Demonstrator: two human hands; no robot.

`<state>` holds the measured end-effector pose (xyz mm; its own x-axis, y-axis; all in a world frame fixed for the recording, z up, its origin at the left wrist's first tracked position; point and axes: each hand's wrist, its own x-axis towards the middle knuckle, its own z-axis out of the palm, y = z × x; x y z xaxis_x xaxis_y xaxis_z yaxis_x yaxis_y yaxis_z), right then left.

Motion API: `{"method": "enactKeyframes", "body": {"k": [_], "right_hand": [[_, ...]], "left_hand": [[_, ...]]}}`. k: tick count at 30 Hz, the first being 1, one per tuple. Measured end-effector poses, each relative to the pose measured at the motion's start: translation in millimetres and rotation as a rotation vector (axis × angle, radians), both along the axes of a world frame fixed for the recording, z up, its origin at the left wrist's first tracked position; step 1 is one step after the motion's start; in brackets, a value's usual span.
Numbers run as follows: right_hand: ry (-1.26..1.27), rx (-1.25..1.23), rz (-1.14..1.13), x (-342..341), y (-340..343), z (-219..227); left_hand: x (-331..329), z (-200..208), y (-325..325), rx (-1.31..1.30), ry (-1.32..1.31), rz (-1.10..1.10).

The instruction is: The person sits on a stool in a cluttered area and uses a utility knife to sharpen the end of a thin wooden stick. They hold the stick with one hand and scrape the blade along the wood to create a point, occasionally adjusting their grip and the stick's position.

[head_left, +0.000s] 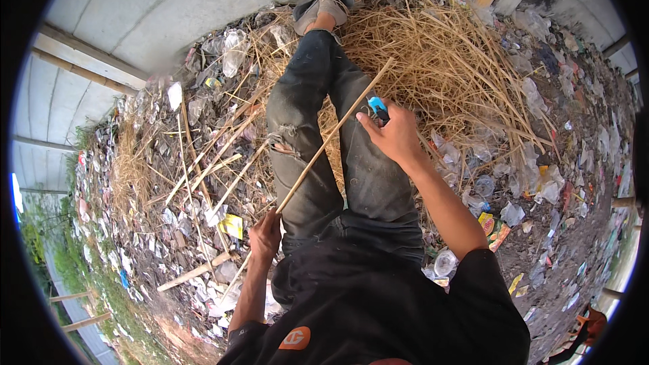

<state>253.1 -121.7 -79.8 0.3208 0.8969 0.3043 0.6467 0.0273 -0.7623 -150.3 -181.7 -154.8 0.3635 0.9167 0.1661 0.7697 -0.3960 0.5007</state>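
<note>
A long, thin bamboo stick [336, 127] slants across my outstretched legs, its far end up near my shins. My left hand [265, 235] is closed round its lower part, beside my left thigh. Above my other thigh, my right hand [397, 134] grips a small blue-and-black hand tool [378, 108] close to the stick's upper half. The palm and fingers hide most of this tool, so its exact kind and whether it touches the stick cannot be made out.
A pile of dry straw-like strips [439, 61] lies beside my feet. More bamboo sticks [196, 274] lie at my left among scattered plastic litter. Grey wall panels [162, 0] stand beyond my feet. A brown-and-black animal [589, 328] appears at the lower right edge.
</note>
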Motion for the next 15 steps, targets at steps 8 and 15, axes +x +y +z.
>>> {"method": "enactKeyframes", "body": {"k": [8,15], "right_hand": [[0.167,-0.304,-0.178,54,-19,-27],[-0.124,-0.403,0.129,-1,-7,-20]], "left_hand": [[14,1,0,0.046,-0.063,0.010],[2,-5,3,0.052,-0.037,-0.023]]}}
